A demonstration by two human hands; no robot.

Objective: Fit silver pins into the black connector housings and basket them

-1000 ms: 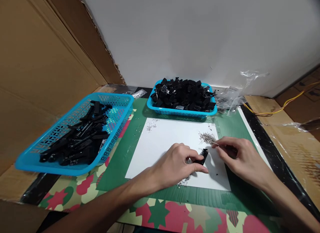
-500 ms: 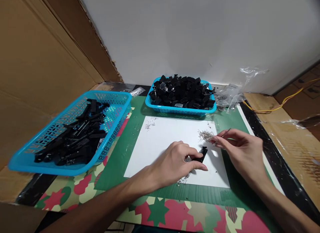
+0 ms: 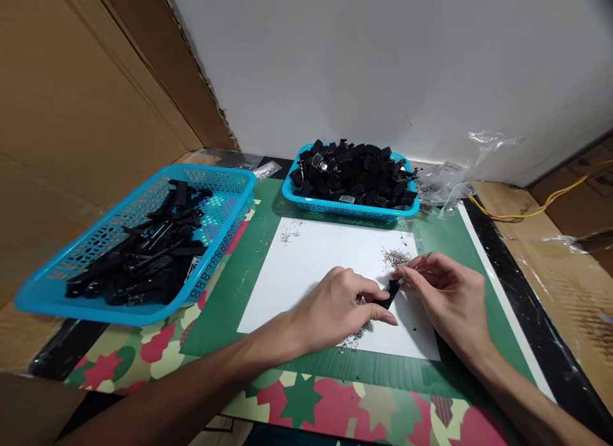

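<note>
My left hand pinches a small black plastic part and holds it down on the white sheet. My right hand is closed on thin metal tweezers, their tip right at the far end of the black part. A little heap of tiny metal springs lies just beyond the right fingers. More tiny metal bits lie scattered under the left hand.
A blue basket heaped with small black parts stands behind the sheet. A bigger blue basket with long black pieces sits at the left. Clear plastic bags and a yellow wire lie at the back right. Cardboard walls the left side.
My right hand has drawn in from the spring heap toward the black part, bringing the tweezers' tip to its far end. The left hand has stayed on the part.
</note>
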